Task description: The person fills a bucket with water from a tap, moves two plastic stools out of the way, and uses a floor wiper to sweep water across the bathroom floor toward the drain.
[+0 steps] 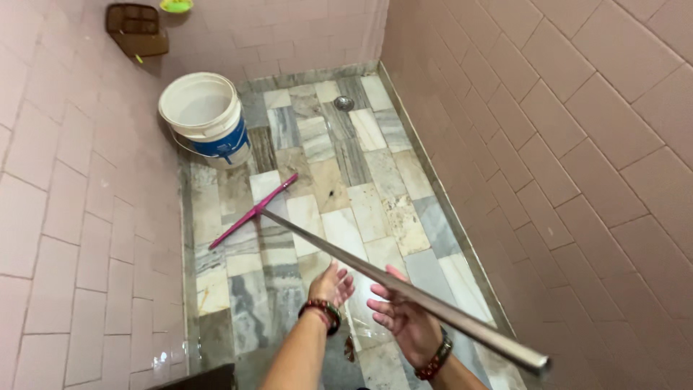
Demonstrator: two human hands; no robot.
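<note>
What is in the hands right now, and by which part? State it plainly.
The right hand supports the floor wiper by the middle of its long metal handle, fingers loose rather than closed. The left hand is open, holding nothing.

Two bare forearms reach into view from the bottom edge, without sleeves. The left hand [332, 285] wears a thick wrist band [323, 313] of dark and red beads or thread. The right hand [403, 318] wears a bracelet [434, 357] of dark beads with red among them.
</note>
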